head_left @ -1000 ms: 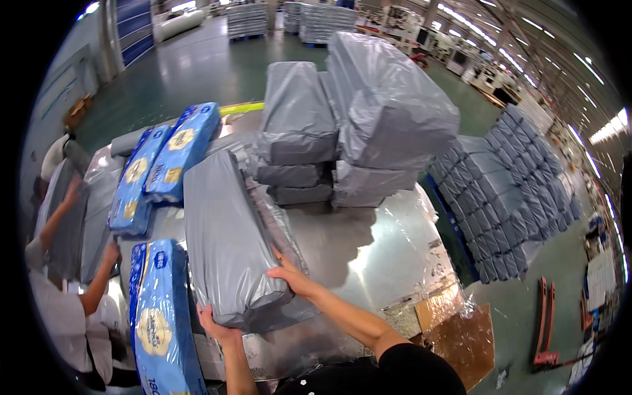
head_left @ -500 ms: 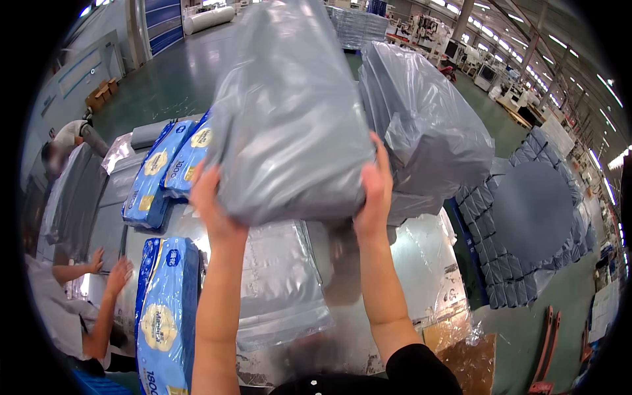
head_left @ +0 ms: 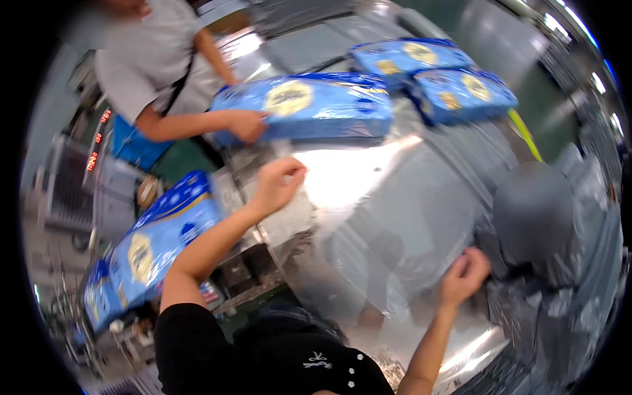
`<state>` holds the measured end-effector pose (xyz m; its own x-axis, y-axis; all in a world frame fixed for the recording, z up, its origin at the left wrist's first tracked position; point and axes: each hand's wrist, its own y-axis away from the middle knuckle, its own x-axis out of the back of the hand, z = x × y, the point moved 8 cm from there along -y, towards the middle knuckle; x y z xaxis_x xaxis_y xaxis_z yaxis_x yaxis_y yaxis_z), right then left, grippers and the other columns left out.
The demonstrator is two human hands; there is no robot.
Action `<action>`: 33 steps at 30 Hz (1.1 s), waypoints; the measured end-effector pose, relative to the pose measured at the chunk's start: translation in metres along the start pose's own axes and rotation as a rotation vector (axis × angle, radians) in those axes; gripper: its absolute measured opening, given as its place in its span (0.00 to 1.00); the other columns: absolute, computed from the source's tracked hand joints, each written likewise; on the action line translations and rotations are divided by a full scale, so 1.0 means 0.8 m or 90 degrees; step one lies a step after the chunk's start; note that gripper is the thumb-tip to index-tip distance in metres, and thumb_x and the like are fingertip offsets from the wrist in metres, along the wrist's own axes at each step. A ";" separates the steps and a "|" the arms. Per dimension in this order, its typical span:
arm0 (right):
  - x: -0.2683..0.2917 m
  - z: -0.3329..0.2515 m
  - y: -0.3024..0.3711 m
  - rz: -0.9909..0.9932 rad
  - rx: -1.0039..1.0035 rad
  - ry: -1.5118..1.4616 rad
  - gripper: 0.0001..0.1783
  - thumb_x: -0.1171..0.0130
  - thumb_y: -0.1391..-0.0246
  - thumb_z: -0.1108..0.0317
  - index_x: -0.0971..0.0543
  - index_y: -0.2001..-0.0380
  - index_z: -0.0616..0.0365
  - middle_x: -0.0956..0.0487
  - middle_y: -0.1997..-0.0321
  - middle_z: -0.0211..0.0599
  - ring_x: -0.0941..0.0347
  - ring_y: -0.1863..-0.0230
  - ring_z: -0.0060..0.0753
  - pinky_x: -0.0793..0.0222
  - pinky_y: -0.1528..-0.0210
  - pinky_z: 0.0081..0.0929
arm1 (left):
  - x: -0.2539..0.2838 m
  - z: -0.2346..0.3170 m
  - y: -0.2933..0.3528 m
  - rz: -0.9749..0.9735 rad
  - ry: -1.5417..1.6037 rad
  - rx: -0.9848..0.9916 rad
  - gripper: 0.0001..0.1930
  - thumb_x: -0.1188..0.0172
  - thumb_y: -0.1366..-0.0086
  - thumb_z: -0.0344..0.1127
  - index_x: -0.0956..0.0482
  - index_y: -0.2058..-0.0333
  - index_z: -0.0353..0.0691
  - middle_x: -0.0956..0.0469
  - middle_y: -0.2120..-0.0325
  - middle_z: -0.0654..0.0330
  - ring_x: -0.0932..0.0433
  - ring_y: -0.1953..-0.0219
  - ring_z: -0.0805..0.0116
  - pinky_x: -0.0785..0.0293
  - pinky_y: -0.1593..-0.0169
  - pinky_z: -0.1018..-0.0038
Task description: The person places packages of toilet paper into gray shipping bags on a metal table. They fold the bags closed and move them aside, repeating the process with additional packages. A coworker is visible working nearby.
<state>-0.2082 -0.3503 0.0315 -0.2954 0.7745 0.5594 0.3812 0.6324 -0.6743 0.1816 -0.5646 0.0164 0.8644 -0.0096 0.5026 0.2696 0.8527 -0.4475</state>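
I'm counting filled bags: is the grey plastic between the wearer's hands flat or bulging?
Flat: the grey plastic lies low on the shiny table, with no block-like bulge. Any fold underneath cannot be seen.

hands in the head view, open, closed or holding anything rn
Left hand: loosely curled, no item visible in it; fully closed or not can't be told.
Right hand: blurred and bent, nothing seen held; whether closed can't be told.

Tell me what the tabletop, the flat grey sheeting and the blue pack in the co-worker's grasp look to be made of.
Tabletop: smooth, shiny metal, perhaps steel, judging by its strong glare.
Grey sheeting: probably thin plastic film with a soft sheen; its lower edge looks wrinkled.
Blue pack: glossy printed wrap, likely plastic, showing sharp highlights; its filling is hidden.
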 end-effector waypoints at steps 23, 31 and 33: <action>-0.226 -0.275 0.268 -0.337 -0.361 -0.842 0.29 0.46 0.41 0.59 0.34 0.42 0.69 0.30 0.41 0.45 0.31 0.43 0.39 0.35 0.41 0.39 | 0.225 0.081 0.124 0.260 -0.370 -0.024 0.22 0.42 0.40 0.55 0.28 0.76 0.40 0.29 0.75 0.56 0.29 0.72 0.54 0.41 0.66 0.61; 0.221 -0.157 0.062 0.145 -0.326 -0.394 0.37 0.47 0.51 0.54 0.34 0.42 0.69 0.31 0.42 0.49 0.30 0.46 0.43 0.33 0.45 0.39 | 0.023 0.257 0.083 0.081 0.239 -0.093 0.13 0.47 0.34 0.41 0.30 0.74 0.38 0.32 0.75 0.51 0.30 0.72 0.46 0.38 0.71 0.58; 0.306 -0.141 0.073 0.027 -0.268 -0.254 0.43 0.41 0.57 0.55 0.38 0.39 0.70 0.32 0.41 0.51 0.30 0.46 0.45 0.34 0.44 0.40 | -0.079 0.273 0.133 -0.079 0.360 -0.166 0.17 0.50 0.32 0.45 0.29 0.73 0.36 0.30 0.74 0.48 0.29 0.71 0.44 0.35 0.68 0.56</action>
<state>-0.1598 -0.1253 0.1838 -0.5478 0.7964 0.2562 0.6913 0.6033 -0.3976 0.0633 -0.3589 0.0989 0.8912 -0.4356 0.1264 0.4157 0.6729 -0.6119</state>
